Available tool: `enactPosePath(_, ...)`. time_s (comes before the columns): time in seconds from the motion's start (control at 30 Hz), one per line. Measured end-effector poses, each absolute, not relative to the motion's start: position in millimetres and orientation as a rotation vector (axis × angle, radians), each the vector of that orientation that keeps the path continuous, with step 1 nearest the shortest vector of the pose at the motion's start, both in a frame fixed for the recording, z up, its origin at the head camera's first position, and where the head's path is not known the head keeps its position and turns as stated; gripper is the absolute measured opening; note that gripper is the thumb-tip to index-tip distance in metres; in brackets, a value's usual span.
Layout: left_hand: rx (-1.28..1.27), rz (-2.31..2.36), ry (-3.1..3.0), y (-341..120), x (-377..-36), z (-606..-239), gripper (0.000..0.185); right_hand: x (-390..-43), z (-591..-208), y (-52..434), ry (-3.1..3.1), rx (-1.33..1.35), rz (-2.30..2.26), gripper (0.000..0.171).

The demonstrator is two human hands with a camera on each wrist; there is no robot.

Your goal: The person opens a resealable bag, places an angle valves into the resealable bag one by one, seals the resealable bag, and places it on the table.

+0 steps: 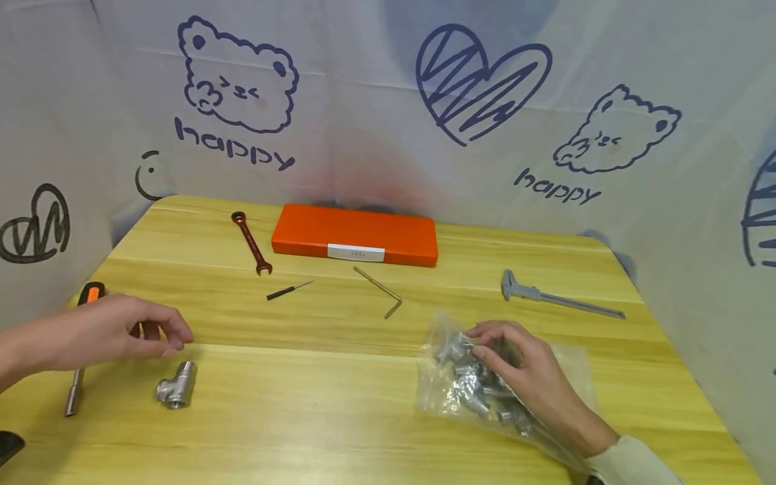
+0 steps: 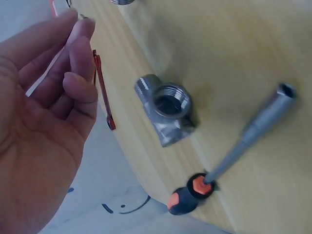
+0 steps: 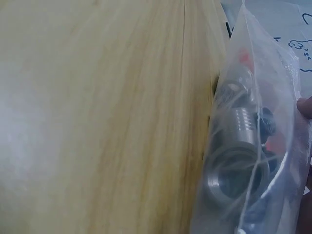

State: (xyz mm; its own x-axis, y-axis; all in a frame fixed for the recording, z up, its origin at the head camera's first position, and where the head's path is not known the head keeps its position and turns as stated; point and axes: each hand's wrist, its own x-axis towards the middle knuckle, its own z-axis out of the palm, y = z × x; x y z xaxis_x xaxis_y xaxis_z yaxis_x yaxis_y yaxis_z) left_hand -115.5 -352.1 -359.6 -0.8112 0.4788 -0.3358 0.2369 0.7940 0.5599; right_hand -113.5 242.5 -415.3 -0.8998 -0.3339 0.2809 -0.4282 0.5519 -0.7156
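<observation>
My left hand [image 1: 148,330] hovers over the left part of the table, fingers loosely bent, with nothing seen in its grasp. Just below it lies a metal tee pipe fitting [image 1: 177,386]; the left wrist view shows the threads inside its round opening [image 2: 171,101]. At the right, my right hand [image 1: 524,370] pinches a clear plastic bag [image 1: 433,397] between thumb and fingers. Several metal pipe fittings [image 1: 471,384] fill the bag, and threads show on one fitting [image 3: 241,124] in the right wrist view. The plastic partly blurs them.
A nut driver [image 1: 74,391] with an orange-black handle lies beside the left forearm. Farther back are a red wrench [image 1: 251,244], a small screwdriver [image 1: 287,290], an orange case [image 1: 354,232] and a hex key [image 1: 380,288]. Grey calipers [image 1: 560,298] lie beyond the bag. A printed cloth [image 1: 364,101] hangs behind.
</observation>
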Motion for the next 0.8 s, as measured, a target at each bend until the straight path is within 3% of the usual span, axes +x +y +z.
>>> enactPosePath(0.17,0.524,0.721,2.425,-360,-105,-366,0.009,-113,-414,243,-2.661,0.663,1.264,0.015)
enactPosePath(0.57,0.617,0.541,2.473,-357,-96,-379,0.020,-113,-413,242,-2.635,0.692,1.225,0.019)
enactPosePath(0.8,0.694,0.752,2.461,-351,-96,-382,0.008,-113,-412,240,-2.652,0.689,1.207,0.018)
